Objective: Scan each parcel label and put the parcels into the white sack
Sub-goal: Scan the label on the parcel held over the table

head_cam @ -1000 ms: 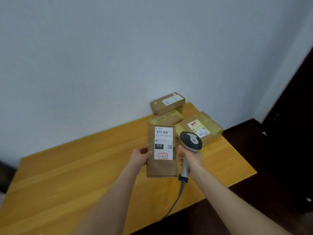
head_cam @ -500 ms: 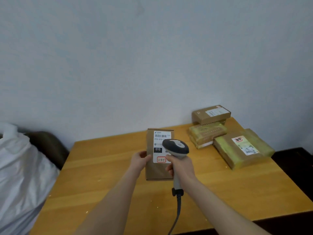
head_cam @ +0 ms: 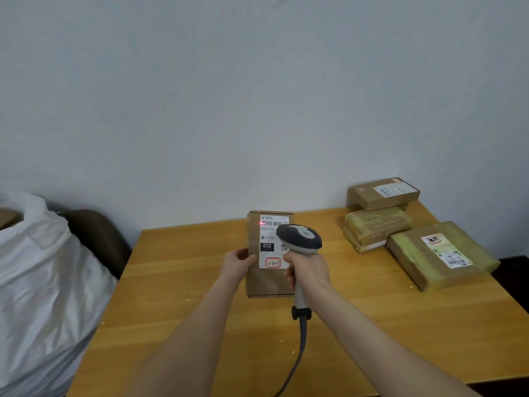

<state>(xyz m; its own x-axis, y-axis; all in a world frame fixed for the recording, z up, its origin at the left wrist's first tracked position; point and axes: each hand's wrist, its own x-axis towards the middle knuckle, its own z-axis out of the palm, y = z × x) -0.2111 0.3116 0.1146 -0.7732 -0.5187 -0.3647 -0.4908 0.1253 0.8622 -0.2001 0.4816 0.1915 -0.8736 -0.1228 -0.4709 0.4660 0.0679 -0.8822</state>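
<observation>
Pale grey wall point(head_cam: 257, 96) fills the upper half, and below it a wooden table point(head_cam: 186, 310) runs to the lower edge. A white sack point(head_cam: 43, 282) bulges at the table's left end, well apart from the parcels, with a dark brown rounded shape point(head_cam: 97, 239) behind it. At the far right corner lie a large taped parcel point(head_cam: 423, 262) flat on the wood and, just beside it, a smaller taped parcel point(head_cam: 375, 227) with a brown box point(head_cam: 372, 197) on top.

Over the table's middle the held parcel point(head_cam: 264, 279) stands upright, facing the camera. The left hand point(head_cam: 237, 260) grips its left edge, thumb on the front, fingers curled behind. The right hand point(head_cam: 309, 270) is wrapped round the handle of a grey scanner point(head_cam: 300, 239), whose dark head covers part of the white label point(head_cam: 269, 245). Its cable point(head_cam: 300, 348) hangs toward the near edge. A red spot of light point(head_cam: 261, 223) sits at the left end of the barcode.
</observation>
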